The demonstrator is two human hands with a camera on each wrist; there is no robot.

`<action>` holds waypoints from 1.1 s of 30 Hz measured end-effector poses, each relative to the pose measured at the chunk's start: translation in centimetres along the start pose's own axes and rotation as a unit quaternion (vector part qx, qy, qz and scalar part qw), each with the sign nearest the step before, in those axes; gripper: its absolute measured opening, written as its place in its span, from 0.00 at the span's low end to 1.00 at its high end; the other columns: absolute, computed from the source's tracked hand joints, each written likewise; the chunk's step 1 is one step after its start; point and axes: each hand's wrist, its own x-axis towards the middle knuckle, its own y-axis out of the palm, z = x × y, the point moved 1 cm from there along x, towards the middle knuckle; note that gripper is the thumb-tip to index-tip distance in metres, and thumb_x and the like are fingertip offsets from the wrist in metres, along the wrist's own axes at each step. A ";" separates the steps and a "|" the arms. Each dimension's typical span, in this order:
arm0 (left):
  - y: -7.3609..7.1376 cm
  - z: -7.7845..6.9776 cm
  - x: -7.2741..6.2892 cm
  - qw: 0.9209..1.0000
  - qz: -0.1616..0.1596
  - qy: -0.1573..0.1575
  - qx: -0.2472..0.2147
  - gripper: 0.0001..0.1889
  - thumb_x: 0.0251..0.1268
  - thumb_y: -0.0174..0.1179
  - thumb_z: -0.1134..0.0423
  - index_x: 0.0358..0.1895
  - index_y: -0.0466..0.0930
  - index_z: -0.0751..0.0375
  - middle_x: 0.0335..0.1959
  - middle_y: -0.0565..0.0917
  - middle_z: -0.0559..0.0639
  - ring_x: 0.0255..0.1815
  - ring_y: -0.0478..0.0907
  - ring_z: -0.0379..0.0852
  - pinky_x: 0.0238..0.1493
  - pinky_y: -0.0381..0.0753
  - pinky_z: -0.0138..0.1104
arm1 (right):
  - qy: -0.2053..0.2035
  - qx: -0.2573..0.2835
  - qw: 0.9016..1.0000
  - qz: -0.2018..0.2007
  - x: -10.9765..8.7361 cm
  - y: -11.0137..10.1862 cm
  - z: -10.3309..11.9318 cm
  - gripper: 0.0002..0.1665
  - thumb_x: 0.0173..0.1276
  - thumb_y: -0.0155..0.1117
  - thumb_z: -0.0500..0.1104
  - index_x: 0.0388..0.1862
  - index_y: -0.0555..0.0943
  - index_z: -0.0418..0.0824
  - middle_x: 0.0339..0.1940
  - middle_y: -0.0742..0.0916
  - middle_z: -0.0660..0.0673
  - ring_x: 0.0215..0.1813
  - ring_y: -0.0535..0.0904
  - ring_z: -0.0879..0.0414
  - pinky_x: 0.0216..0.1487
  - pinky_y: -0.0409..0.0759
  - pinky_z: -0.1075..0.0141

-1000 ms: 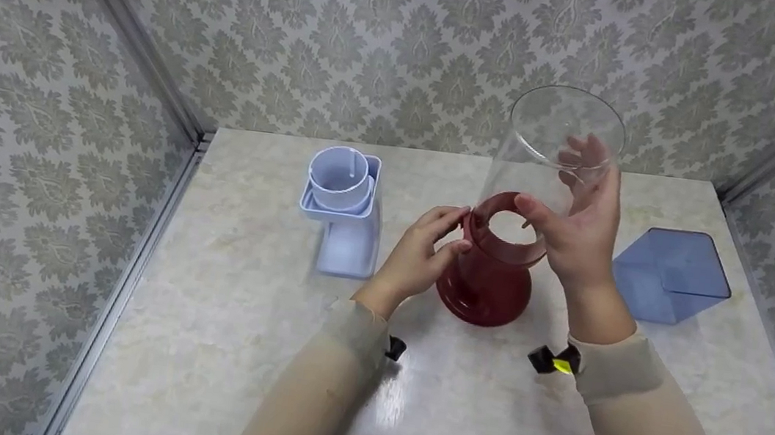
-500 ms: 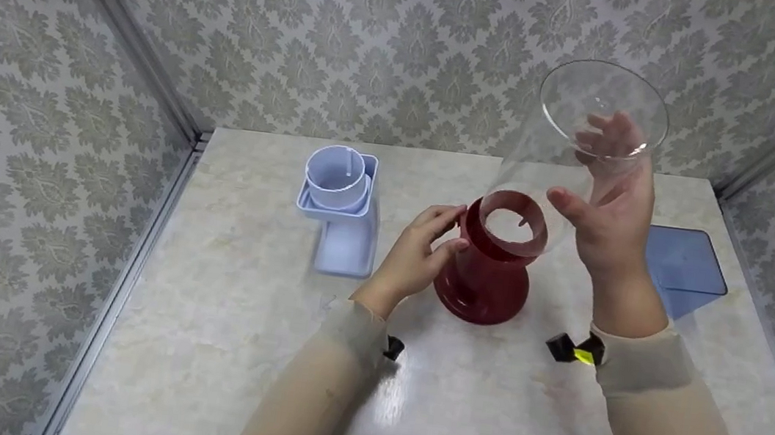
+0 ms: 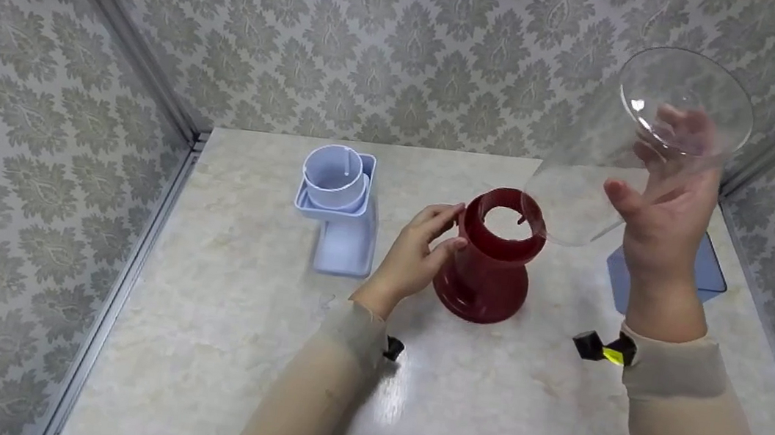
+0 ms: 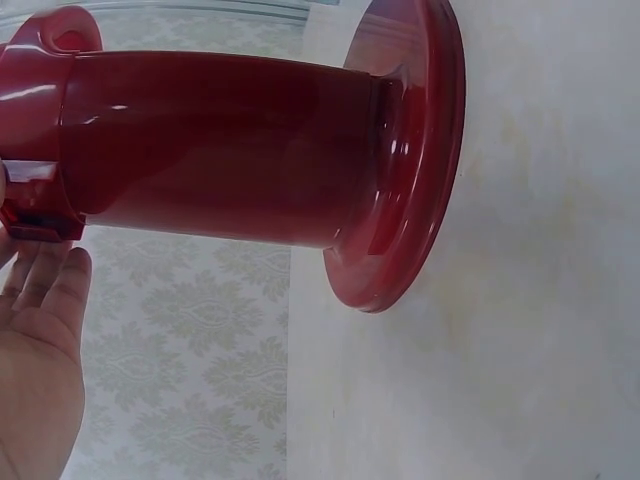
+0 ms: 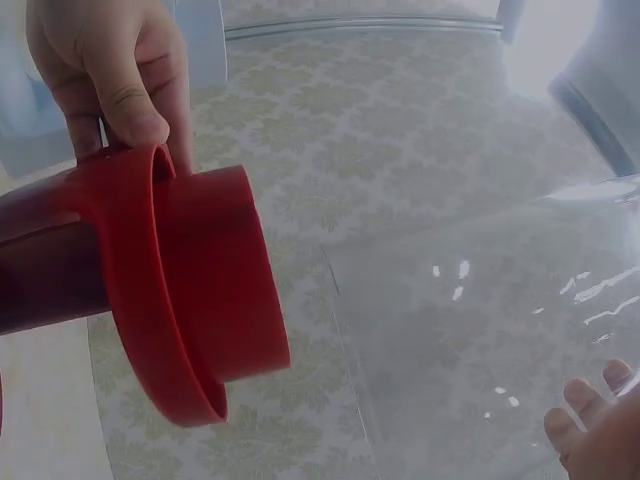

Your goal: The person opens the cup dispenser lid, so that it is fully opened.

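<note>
A red stand [image 3: 482,288] with a round foot and a ring-shaped top stands upright on the table; its stem fills much of the left wrist view. My left hand [image 3: 416,254] holds the stand's upper rim from the left, thumb in front. A clear, tube-like container [image 3: 577,174] hangs tilted in the air to the right, its wide open end up. My right hand [image 3: 672,215] grips it from the right, fingers behind and thumb in front. In the right wrist view a gap separates the clear container [image 5: 450,340] from the red collar [image 5: 220,275].
At the left stands a pale blue stand [image 3: 347,246] with a round pale blue cup [image 3: 337,178] in its square top. A translucent blue square container [image 3: 618,279] lies at the right, partly behind my right arm. Patterned walls [image 3: 415,51] enclose the table [image 3: 216,344].
My right hand has lifted the clear container out of the red stand's top and carried it up and to the right. The left hand has stayed on the stand.
</note>
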 end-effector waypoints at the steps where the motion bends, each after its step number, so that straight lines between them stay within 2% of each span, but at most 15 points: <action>1: 0.0 0.0 0.0 1.000 -0.001 0.001 0.001 0.32 0.85 0.66 0.62 0.84 0.71 0.70 0.74 0.80 0.63 0.82 0.78 0.54 0.86 0.75 0.37 | -0.008 -0.009 1.000 -0.003 0.0 -0.2 0.0 0.72 0.33 1.03 0.39 0.77 0.70 0.34 0.70 0.81 0.39 0.70 0.79 0.46 0.73 0.76 0.56; 6: 0.0 0.1 -0.1 1.000 -0.003 0.001 0.006 0.32 0.85 0.66 0.61 0.84 0.72 0.69 0.75 0.80 0.62 0.82 0.78 0.54 0.86 0.75 0.37 | -0.034 -0.046 0.998 -0.022 0.0 -1.4 -0.2 0.76 0.34 1.03 0.44 0.80 0.66 0.32 0.70 0.79 0.39 0.70 0.76 0.45 0.73 0.75 0.58; 13: 0.0 0.3 -0.1 1.000 -0.004 0.003 0.003 0.33 0.84 0.67 0.61 0.85 0.71 0.68 0.75 0.80 0.61 0.83 0.77 0.54 0.86 0.75 0.36 | -0.043 -0.064 0.996 -0.049 -0.4 -3.6 -1.4 0.71 0.39 0.98 0.37 0.81 0.66 0.32 0.70 0.79 0.40 0.69 0.76 0.46 0.74 0.71 0.56; 19: 0.2 0.4 -0.3 1.000 -0.006 -0.004 -0.009 0.33 0.84 0.67 0.61 0.85 0.71 0.65 0.75 0.80 0.61 0.84 0.77 0.54 0.86 0.75 0.37 | -0.031 -0.091 0.993 -0.070 -1.3 -6.1 -3.3 0.73 0.41 0.99 0.40 0.84 0.65 0.31 0.74 0.77 0.38 0.72 0.73 0.43 0.77 0.67 0.53; 25: 0.2 0.5 -0.3 1.000 -0.013 -0.009 -0.019 0.33 0.84 0.67 0.62 0.85 0.72 0.66 0.75 0.80 0.61 0.84 0.77 0.54 0.86 0.75 0.37 | -0.017 -0.125 0.989 -0.080 -2.4 -8.0 -5.6 0.72 0.47 0.94 0.37 0.87 0.61 0.30 0.78 0.74 0.35 0.75 0.71 0.41 0.80 0.64 0.50; 33: 0.3 0.7 -0.2 1.000 -0.013 -0.004 -0.022 0.33 0.84 0.68 0.60 0.85 0.72 0.65 0.75 0.80 0.61 0.83 0.77 0.55 0.86 0.75 0.37 | -0.013 -0.184 0.979 -0.091 -4.2 -10.4 -8.2 0.72 0.50 0.92 0.38 0.88 0.59 0.29 0.78 0.75 0.40 0.77 0.70 0.44 0.80 0.66 0.57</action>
